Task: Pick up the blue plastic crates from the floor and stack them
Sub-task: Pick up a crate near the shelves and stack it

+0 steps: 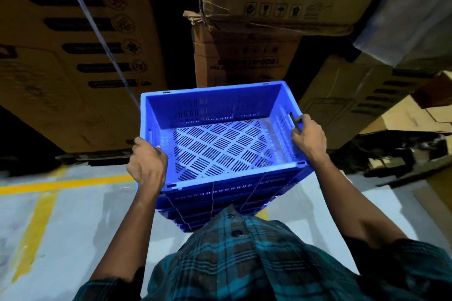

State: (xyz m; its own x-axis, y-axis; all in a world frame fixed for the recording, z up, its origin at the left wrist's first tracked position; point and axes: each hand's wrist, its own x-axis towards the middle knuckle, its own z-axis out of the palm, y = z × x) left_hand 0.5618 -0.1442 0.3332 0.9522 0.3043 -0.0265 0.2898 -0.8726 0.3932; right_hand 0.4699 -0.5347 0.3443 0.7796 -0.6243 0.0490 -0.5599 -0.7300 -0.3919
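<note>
The top blue crate (220,134) sits in the centre of the frame, on a stack of blue crates (215,205). The left hand (146,164) grips its near left rim; the right hand (309,138) holds the right handle slot. If its corners miss the rim below, it may sit tilted and slide. Cardboard boxes (73,61) crowd behind and at right; the open floor (61,215) is lower left.

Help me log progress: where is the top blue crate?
In the head view's centre, the top blue crate sits on the blue stack, held between left hand and right hand.
</note>
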